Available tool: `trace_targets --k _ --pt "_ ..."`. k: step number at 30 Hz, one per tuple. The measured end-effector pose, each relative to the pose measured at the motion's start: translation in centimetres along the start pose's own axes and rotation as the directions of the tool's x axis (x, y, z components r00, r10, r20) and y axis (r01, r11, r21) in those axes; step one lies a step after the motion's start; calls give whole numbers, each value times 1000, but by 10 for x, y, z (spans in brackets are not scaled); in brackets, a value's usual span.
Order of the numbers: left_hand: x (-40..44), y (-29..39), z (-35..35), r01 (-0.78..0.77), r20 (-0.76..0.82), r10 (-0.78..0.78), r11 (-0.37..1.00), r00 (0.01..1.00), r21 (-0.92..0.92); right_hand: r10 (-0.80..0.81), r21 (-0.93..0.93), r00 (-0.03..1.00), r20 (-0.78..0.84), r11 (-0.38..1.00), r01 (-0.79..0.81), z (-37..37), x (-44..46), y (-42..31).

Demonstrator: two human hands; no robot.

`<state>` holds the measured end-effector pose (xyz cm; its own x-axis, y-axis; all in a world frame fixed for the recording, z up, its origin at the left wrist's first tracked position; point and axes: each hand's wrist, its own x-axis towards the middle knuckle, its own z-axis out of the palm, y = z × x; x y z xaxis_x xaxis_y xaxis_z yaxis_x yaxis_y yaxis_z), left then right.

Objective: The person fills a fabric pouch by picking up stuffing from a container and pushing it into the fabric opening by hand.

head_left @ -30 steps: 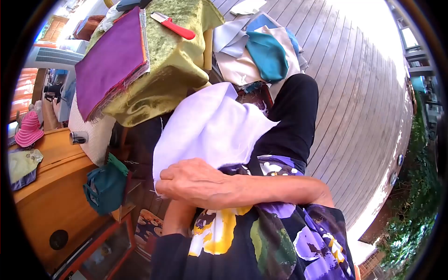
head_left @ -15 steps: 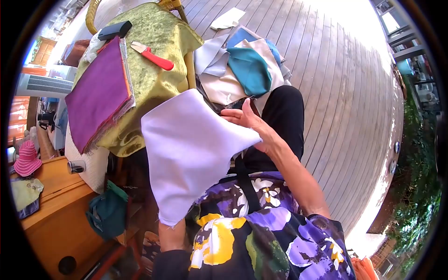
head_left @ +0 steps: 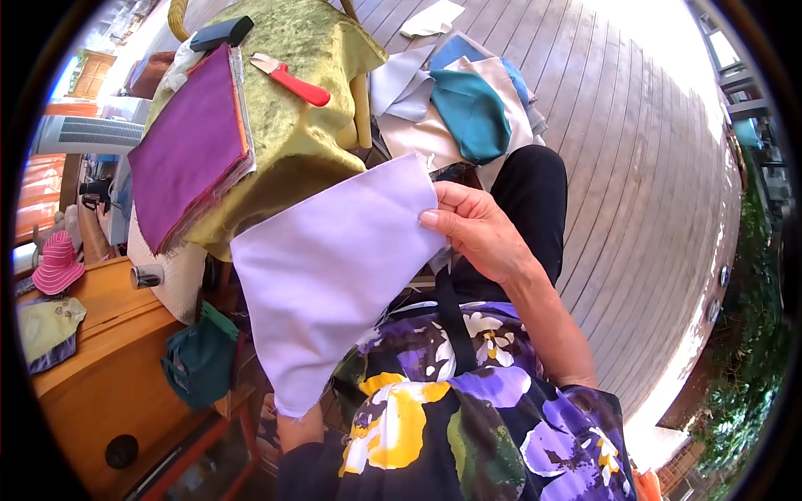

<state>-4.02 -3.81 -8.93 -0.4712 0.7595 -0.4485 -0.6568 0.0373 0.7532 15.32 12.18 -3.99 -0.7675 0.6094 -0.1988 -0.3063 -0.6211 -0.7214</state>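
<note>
In the head view, the lavender fabric piece spreads above the lap, in front of the velvet-draped table's near edge. The right hand pinches the fabric's right edge near its upper corner between thumb and fingers. The left hand is hidden behind the lower part of the piece; its grip cannot be told. Along the table's left edge, a stack of purple fabric overhangs the near-left corner; a red-handled cutter lies just beside it. Past the table's right edge, teal fabric lies on cream fabric.
</note>
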Motion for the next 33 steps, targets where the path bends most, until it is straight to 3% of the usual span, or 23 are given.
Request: trace_targets --k 7,12,16,18,21,24,27,33 --pt "-6 3 0 -12 -2 12 1000 1000 -6 1 60 998 -60 998 2 -5 -3 0" --pt "-2 1 4 9 13 -9 999 1000 41 -79 -289 990 -114 956 43 -8 -11 -10" --pt "0 1 7 13 25 -16 995 1000 97 -59 -214 988 -143 976 27 -3 -12 -11" --pt "0 0 8 20 24 -23 993 999 114 -34 -28 989 -144 999 30 -1 -12 -10" --pt "1 0 10 20 34 -24 991 999 136 -11 3 992 -125 1000 11 0 -13 -14" --pt "1 3 10 6 39 -11 990 999 138 21 12 991 -136 1000 -19 -4 -12 -11" --pt "-3 7 9 -7 36 3 991 999 130 -58 -169 993 -99 985 41 1 -16 -17" --pt "-5 5 15 -1 55 -5 993 998 116 -96 -104 985 -147 991 82 -8 -16 -7"
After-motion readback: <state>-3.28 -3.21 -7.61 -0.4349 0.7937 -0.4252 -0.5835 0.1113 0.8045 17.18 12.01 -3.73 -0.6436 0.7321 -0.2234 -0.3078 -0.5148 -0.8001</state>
